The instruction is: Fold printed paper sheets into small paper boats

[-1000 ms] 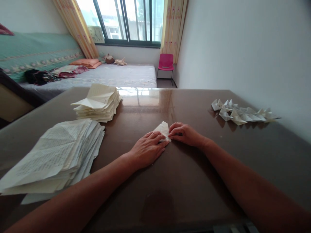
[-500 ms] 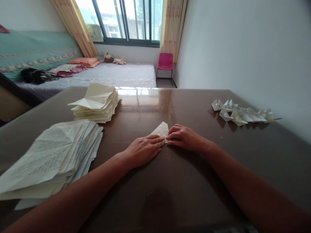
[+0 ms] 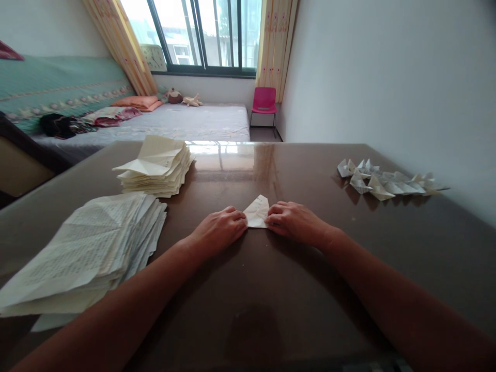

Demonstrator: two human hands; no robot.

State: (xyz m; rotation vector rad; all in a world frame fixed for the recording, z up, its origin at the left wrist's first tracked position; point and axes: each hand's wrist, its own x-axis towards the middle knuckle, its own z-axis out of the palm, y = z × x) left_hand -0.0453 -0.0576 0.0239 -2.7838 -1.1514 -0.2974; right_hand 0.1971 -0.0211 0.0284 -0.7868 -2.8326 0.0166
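**Folded paper held at both edges on a glossy brown table**

From the head view, the table's polished top reflects daylight from the window along its far side. Beyond it stands a bed with a pale sheet, carrying orange pillows, soft toys and a bundle of dark cloth. A pink chair sits near the foot of a patterned yellow curtain, and a plain white wall runs down the right side. A clock leans at the window's left; its dial is too faint to read.

Rows of print cover the nearer paper stack, too small to make out. Behind it lies a thicker, creamier stack. Small folded paper shapes cluster at the table's right, some printed. Tiny marks near the folded paper's tip are illegible.

The folded paper lies mid-table, point away from the person. Both forearms reach in from the lower corners. The left hand, palm down with fingers bent, grasps its left corner; the right hand, fingers curled, grips its right edge. The thumbs are hidden.
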